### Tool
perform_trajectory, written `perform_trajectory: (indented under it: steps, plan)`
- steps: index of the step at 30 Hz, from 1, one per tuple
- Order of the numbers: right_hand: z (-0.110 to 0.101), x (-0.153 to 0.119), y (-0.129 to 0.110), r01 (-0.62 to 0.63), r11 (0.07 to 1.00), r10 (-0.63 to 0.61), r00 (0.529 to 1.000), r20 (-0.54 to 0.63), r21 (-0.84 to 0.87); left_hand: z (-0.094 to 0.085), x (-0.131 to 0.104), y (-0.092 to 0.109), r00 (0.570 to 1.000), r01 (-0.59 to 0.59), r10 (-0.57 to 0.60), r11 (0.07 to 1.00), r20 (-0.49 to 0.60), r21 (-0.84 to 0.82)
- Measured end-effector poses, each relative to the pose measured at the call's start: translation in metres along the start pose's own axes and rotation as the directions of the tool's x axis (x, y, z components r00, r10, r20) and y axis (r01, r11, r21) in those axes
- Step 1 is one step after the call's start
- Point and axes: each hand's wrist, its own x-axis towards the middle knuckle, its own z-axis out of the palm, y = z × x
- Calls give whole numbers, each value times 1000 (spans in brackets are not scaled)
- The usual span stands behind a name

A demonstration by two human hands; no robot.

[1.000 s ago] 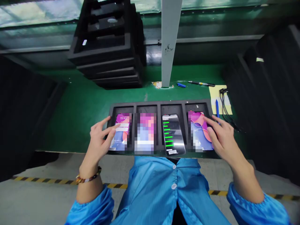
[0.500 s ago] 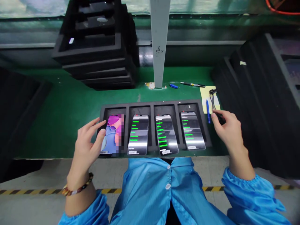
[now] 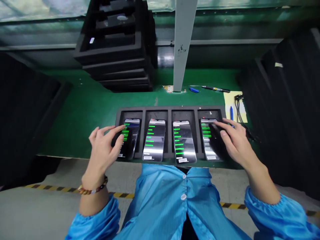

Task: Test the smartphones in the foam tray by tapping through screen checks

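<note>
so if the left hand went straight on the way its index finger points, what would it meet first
Most likely the leftmost phone: the left hand has its index fingertip over the upper part of it in this view. Whether it touches or hovers just above, I can't tell.

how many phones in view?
4 clearly seen, in the near tray: far-left phone by the left hand, centre-left phone, centre-right phone, far-right phone by the right hand. The stack may hide more.
</note>
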Motion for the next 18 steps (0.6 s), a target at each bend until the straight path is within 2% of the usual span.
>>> perform_trajectory:
  steps: [2,5,7,9,14,18]
  plan:
    - [4,5,-21,133,988,-140,985,99,79,2,1,17,992,-97,103,992,72,-83]
    - [13,11,-51,285,937,-337,893,300,202,9,4,44,924,-238,296,941,241,-242]
    - [20,17,-58,280,941,-330,883,333,190,16,7,55,905,-252,323,932,278,-262]
    - [24,24,-56,242,960,-275,912,303,142,21,11,58,914,-245,308,938,263,-247]
    - [24,34,-44,207,972,-232,929,288,114,26,15,54,920,-255,313,935,236,-245]
    - [14,27,-36,188,970,-222,944,246,154,24,12,51,922,-269,326,927,208,-260]
